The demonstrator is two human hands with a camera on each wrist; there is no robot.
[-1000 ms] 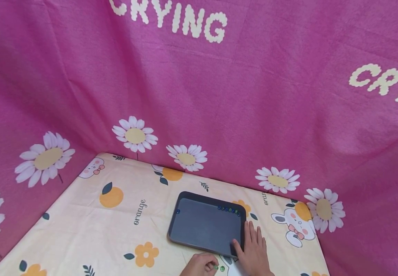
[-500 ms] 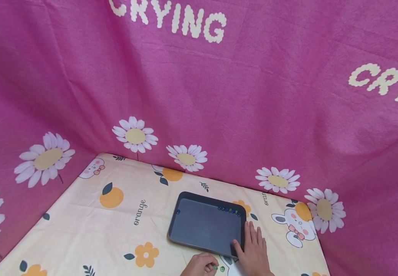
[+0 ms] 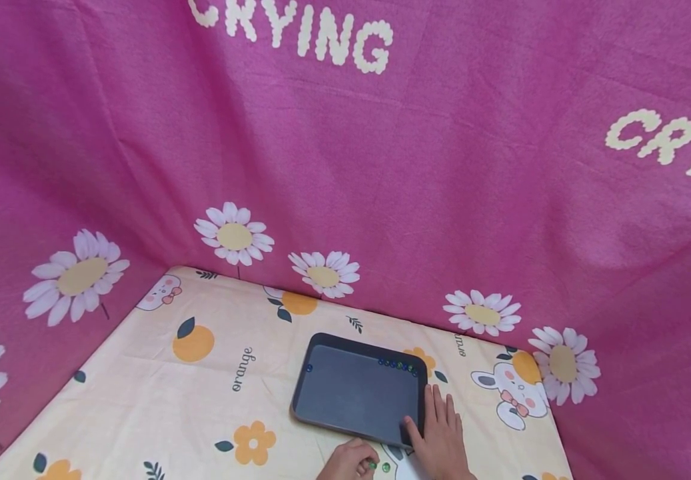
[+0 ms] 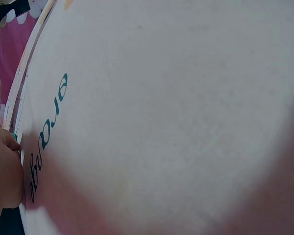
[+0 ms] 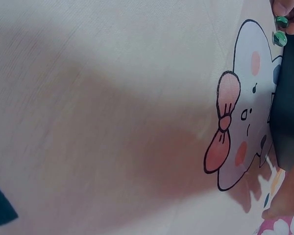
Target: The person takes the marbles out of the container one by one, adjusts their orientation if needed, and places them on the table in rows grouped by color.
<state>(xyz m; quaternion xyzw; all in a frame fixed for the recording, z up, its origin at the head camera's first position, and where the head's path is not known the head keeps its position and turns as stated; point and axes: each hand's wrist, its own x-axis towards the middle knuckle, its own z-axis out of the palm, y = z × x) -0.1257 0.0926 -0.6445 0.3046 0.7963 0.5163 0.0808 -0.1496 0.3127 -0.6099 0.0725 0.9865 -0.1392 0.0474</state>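
Note:
A dark grey rectangular tray [image 3: 357, 393] lies on the printed cloth. My left hand [image 3: 348, 460] is at its front edge and pinches a green marble [image 5: 281, 21] between curled fingers. A second green marble [image 3: 386, 467] rests on the cloth just right of those fingertips, also visible in the right wrist view. My right hand [image 3: 441, 440] rests on the tray's front right corner, its fingers straight along the right rim and the thumb at the inner edge. Inside the tray, several blue and green marbles [image 3: 399, 365] line the back right edge. One blue marble [image 3: 310, 368] sits alone at the left.
A cream cloth [image 3: 201, 413] printed with oranges, flowers and rabbits covers the table. Pink fabric [image 3: 381, 200] with daisies hangs behind and at both sides, close to the table's far edge.
My left hand has shifted very slightly, and the marble at its fingertips sits a touch further left. The tray, the right hand and the other marbles stay in place.

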